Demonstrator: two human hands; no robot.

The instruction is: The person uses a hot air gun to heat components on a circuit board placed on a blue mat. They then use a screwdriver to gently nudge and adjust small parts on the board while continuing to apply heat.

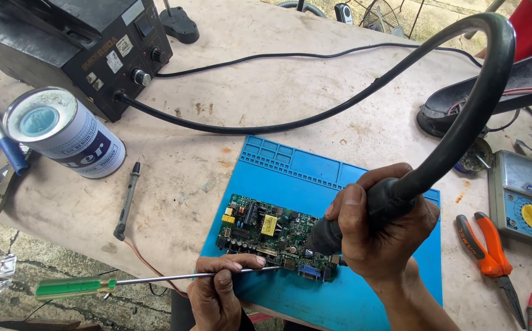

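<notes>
head view: only view, looks down on a worn table
board: green circuit board lies flat on a blue mat, near the mat's front-left part
board axis: long axis runs left-right, slightly down to the right
right hand: right hand fisted around the black hot-air handle, fingers clamped on it, thumb on top
nozzle: handle's dark tip points down-left onto the board's right end, touching or just above, cannot tell
hose: thick black hose arcs up from the handle, loops over and runs left to the black station box at top left
left hand: left hand at the board's front edge, fingers pinched together on the screwdriver shaft
screwdriver axis: near level, green handle far left off the table edge, tip on the board's front edge just left of the nozzle
nearer hand: both at the board; right over its right end, left at its front edge
can: white and blue can upright-tilted at left, lid on, contents hidden
mat trays: small moulded compartments along the mat's back edge, look bare
other: probe left of mat, orange pliers and a meter right of mat, well apart from the hands
</notes>
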